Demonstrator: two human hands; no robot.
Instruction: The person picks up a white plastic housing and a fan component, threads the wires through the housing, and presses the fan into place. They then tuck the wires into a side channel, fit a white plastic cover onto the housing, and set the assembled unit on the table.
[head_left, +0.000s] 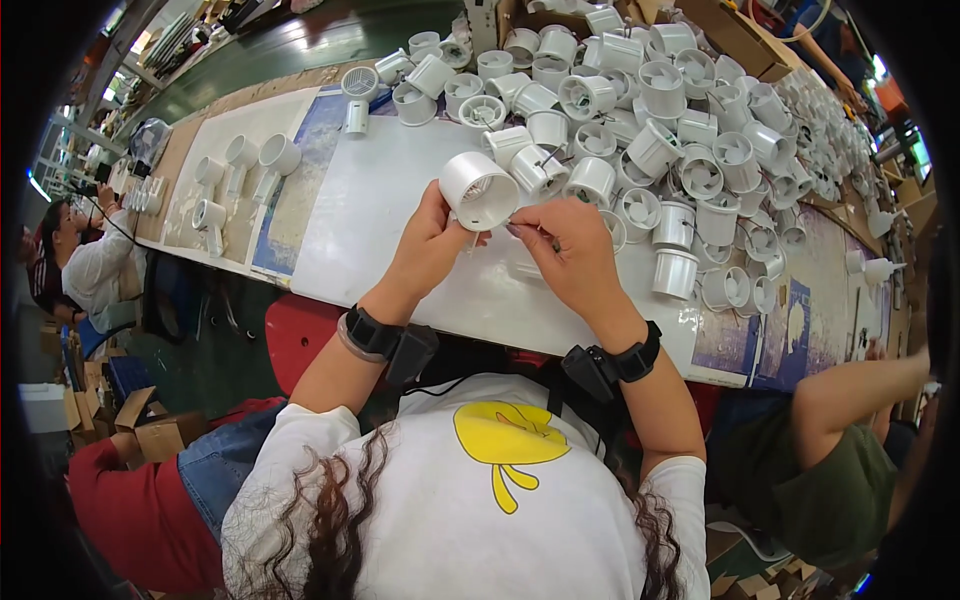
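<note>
The left hand (436, 228) has its grip around a white cup (470, 185) with a round open end, and it holds the cup up over the near part of the worktop (365, 210). The open end is turned toward the right side, and some thin bars show inside it. The right hand (572, 240) is just beside the low edge of the cup, with the thumb and pointing finger pinched together. What sits between those two fingertips is too small to tell. Both wrists wear a black strap (640, 358) with a black box on it. Behind the hands and off to the right is a big, messy heap of white cups (690, 125), some on their sides and some standing up, and many of them have little fan blades inside. A brown box (742, 42) is at the back of the heap. On the left part of the worktop there are a few more white cups with stems (279, 155), set apart from the heap. Near the back, a round white piece with slots (360, 83) lies by itself, next to the heap. A red stool (298, 340) is under the front edge, and a person in a green shirt (835, 490) is close by on the right
</note>
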